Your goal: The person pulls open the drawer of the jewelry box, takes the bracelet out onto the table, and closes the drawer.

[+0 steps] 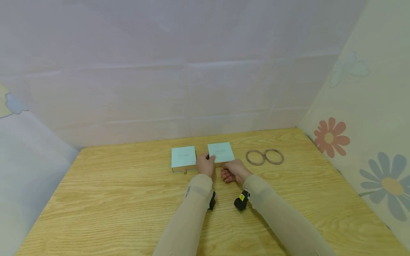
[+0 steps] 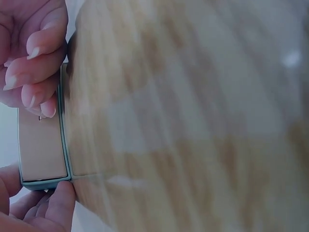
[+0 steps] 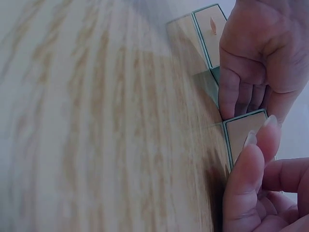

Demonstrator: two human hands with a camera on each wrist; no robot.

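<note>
In the head view, two pale mint boxes with tan drawer fronts lie on the table. My left hand (image 1: 205, 164) grips the right box (image 1: 221, 152) by its left side, thumb on top. The left wrist view shows fingers at the end of this box's drawer front (image 2: 43, 150). My right hand (image 1: 235, 170) is at the same drawer front, its fingers bent and their tips over the middle of it. Whether they pinch a pull tab there, I cannot tell. Just to the left sits the other box (image 1: 183, 157), with a small brown tab (image 3: 213, 26) on its front.
Two brownish rings (image 1: 255, 157) lie side by side, right of the boxes. The wood-grain table (image 1: 112, 199) meets a pale curtain (image 1: 128, 89) at the back. A flower-printed sheet (image 1: 358, 142) hangs along the right side.
</note>
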